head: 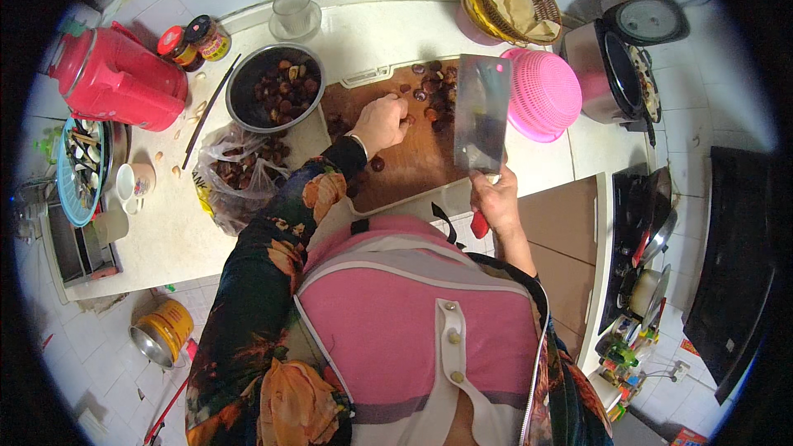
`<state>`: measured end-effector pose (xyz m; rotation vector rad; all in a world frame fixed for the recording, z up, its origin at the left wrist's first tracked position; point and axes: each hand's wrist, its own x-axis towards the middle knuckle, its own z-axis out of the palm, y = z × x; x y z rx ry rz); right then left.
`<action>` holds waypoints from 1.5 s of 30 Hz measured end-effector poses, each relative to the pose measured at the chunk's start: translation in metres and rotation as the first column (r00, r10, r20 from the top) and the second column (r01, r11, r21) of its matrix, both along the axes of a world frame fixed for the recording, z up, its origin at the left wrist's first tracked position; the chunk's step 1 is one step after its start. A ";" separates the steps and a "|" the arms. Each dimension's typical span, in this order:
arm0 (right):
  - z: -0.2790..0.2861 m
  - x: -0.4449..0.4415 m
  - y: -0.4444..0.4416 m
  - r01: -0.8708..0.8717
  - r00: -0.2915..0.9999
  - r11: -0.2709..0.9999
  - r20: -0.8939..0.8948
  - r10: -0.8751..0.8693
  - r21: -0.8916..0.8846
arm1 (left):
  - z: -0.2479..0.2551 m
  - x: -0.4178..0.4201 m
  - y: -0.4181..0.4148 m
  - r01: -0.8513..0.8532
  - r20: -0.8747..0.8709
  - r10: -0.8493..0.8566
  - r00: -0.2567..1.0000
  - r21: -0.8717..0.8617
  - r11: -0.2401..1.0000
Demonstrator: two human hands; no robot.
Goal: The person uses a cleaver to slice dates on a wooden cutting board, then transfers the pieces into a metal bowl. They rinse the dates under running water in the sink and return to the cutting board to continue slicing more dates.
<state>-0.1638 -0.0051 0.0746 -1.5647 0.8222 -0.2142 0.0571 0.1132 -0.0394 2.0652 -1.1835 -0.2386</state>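
My right hand grips the red handle of a cleaver. The broad blade stands up over the right side of a brown cutting board and hides part of it. Over the board's middle, my left hand is closed with a brown chestnut at its fingertips, mostly covered by the fingers. A pile of chestnuts lies at the board's far side, beside the blade. One loose chestnut rests below my left hand. More chestnuts fill the bottom of a metal bowl to the left.
A plastic bag of chestnuts sits near my left sleeve. Right of the board is a pink plastic colander, with an open rice cooker beyond. A red thermos jug, two jars and a mug stand left.
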 end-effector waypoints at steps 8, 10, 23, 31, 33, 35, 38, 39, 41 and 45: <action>-0.024 0.030 0.002 -0.190 0.981 0.952 -0.083 0.175 -0.238 | 0.006 0.000 0.012 -0.032 -0.045 0.030 0.999 -0.041 0.999; -0.024 0.042 0.004 -0.247 0.968 0.901 -0.132 0.213 -0.357 | 0.016 0.000 0.023 -0.091 -0.101 0.083 0.991 -0.074 0.993; -0.037 0.091 -0.002 -0.274 0.961 0.897 -0.127 0.245 -0.348 | 0.054 -0.001 0.068 -0.293 -0.390 0.266 0.882 -0.011 0.956; -0.003 0.061 0.003 -0.050 0.999 0.998 0.017 0.050 0.039 | 0.007 -0.002 0.039 -0.223 -0.562 0.175 0.808 -0.017 0.975; 0.004 0.055 -0.005 -0.045 0.999 0.997 0.002 0.046 -0.059 | 0.007 -0.001 0.037 -0.200 -0.417 0.161 0.895 -0.052 0.978; 0.000 0.058 -0.012 -0.115 0.992 0.985 -0.062 0.108 -0.126 | 0.017 0.002 0.035 -0.202 -0.449 0.179 0.875 -0.004 0.979; 0.001 0.068 -0.003 -0.157 0.987 0.972 -0.060 0.148 -0.172 | 0.012 0.002 0.025 -0.198 -0.274 0.157 0.949 -0.126 0.972; 0.002 0.070 -0.001 -0.151 0.988 0.975 -0.064 0.142 -0.162 | 0.014 0.001 0.019 -0.169 -0.218 0.142 0.966 -0.115 0.979; 0.005 0.071 0.001 -0.138 0.989 0.980 -0.071 0.129 -0.143 | 0.019 -0.002 0.005 -0.114 -0.105 0.105 0.989 -0.087 0.990; 0.000 0.064 -0.008 -0.150 0.986 0.966 -0.105 0.131 -0.208 | 0.009 0.000 -0.005 -0.042 -0.048 0.042 0.998 0.010 0.999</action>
